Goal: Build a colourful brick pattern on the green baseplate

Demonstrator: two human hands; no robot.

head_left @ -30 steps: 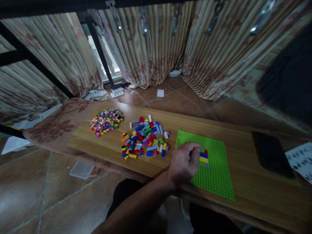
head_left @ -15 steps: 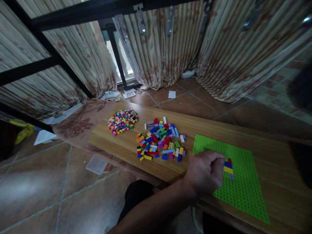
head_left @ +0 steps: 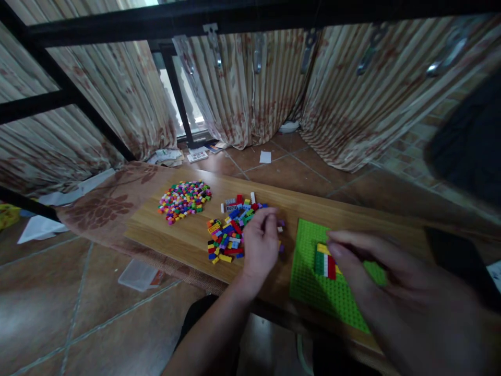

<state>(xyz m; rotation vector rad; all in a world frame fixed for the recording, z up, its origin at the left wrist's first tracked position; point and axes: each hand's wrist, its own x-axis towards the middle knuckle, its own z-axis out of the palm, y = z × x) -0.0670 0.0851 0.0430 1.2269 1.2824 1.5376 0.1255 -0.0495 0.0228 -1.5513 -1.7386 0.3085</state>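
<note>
My left hand [head_left: 261,243] hovers over the right side of the pile of building bricks [head_left: 230,235], its fingers curled in. Whether a brick is between them is hidden. My right hand [head_left: 407,292], blurred and close to the camera, reaches in from the right over the green baseplate [head_left: 309,292]. Its thumb and index fingertip are pinched together just above a small block of joined bricks [head_left: 324,265] in yellow, green, white and red. What sits in that pinch, if anything, I cannot make out. The hand covers the right part of the plate.
A heap of smaller colourful bricks [head_left: 183,199] lies farther left on the wooden table [head_left: 152,230]. A black flat object [head_left: 457,261] rests at the table's right. A clear plastic lid or box [head_left: 136,275] is on the tiled floor, and curtains [head_left: 250,94] hang behind.
My left hand has moved left from the baseplate to the brick pile. My right hand has come into view over the plate. The camera view has shifted slightly to the right.
</note>
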